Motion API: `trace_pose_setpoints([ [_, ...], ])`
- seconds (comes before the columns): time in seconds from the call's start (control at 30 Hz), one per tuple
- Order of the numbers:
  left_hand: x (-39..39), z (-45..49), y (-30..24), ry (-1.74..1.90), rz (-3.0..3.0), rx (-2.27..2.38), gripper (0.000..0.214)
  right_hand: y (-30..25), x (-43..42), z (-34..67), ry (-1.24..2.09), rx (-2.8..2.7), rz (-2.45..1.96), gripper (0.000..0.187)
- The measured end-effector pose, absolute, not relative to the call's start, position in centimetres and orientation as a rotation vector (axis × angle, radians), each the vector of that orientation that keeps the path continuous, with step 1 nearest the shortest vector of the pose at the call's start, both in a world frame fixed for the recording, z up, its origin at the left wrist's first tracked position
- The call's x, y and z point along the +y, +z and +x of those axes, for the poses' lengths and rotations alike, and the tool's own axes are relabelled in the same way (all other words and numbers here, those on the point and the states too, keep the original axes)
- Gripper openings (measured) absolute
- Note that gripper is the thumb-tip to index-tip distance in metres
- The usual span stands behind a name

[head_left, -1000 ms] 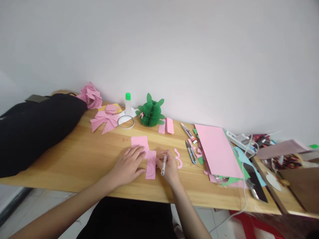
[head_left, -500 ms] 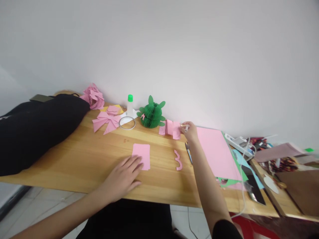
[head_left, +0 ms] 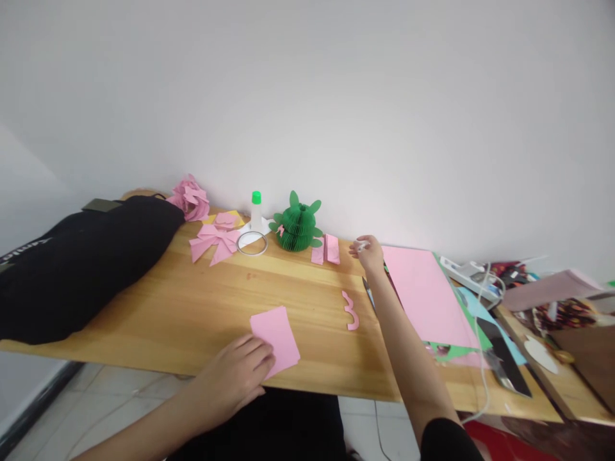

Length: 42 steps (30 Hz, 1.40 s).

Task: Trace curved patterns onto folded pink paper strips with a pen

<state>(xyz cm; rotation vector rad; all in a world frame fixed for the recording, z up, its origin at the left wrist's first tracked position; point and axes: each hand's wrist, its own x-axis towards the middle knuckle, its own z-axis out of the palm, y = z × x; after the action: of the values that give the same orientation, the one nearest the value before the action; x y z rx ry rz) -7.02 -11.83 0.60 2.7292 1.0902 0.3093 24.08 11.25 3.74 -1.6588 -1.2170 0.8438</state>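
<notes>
My left hand (head_left: 243,371) grips a small stack of pink paper squares (head_left: 278,339) near the table's front edge, with its fingers lying over the left side. The stack is turned at an angle. My right hand (head_left: 369,251) is raised near the back of the table, its fingers curled around a small white object (head_left: 364,244) whose kind I cannot make out. Left of that hand lie folded pink paper pieces (head_left: 331,249). A wavy pink paper cutout (head_left: 350,310) lies between my hands, near a dark slim tool (head_left: 369,293) partly behind my right forearm.
A green honeycomb paper cactus (head_left: 298,229) stands by the wall, beside a green-capped glue bottle (head_left: 256,208) and a ring (head_left: 252,243). A pink paper bow (head_left: 216,242) and black bag (head_left: 86,262) lie left. Pink sheets (head_left: 418,291), a phone (head_left: 504,355) and a power strip (head_left: 468,278) lie right.
My left hand has drawn the pink stack toward the front edge and turned it. My right hand has come away from the folded pink pieces, and a pink piece beside it no longer shows.
</notes>
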Motion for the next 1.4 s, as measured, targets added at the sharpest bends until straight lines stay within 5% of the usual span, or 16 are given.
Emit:
trace_pose_setpoints([
  [0.17,-10.9,-7.9,0.4,0.467,2.677,0.978,0.007,3.9,4.9,22.9,0.944,-1.334,-1.5,0.032],
  [0.33,-9.8,-8.7,0.6,0.45,2.67,0.921,0.012,2.4,-1.7,19.8,1.14,-1.418,-1.366,0.039],
  [0.43,-10.0,-8.6,0.6,0.407,2.623,0.926,0.034,1.2,-4.8,18.1,1.24,-1.434,-1.327,0.038],
  [0.53,-10.5,-8.1,0.6,0.396,2.586,0.978,0.028,0.3,-6.8,16.8,1.297,-1.442,-1.304,0.037],
  [0.87,-10.1,-8.9,0.7,0.469,2.415,0.9,0.008,0.2,-9.3,15.2,1.302,-1.439,-1.296,0.04],
  [1.1,-9.4,-9.9,-0.3,0.608,2.226,0.933,0.025,0.5,-10.6,14.7,1.308,-1.469,-1.363,0.036],
  [1.4,-8.0,-10.6,-1.4,0.665,1.94,0.891,0.017,0.1,-10.1,13.9,1.198,-1.517,-1.429,0.031],
])
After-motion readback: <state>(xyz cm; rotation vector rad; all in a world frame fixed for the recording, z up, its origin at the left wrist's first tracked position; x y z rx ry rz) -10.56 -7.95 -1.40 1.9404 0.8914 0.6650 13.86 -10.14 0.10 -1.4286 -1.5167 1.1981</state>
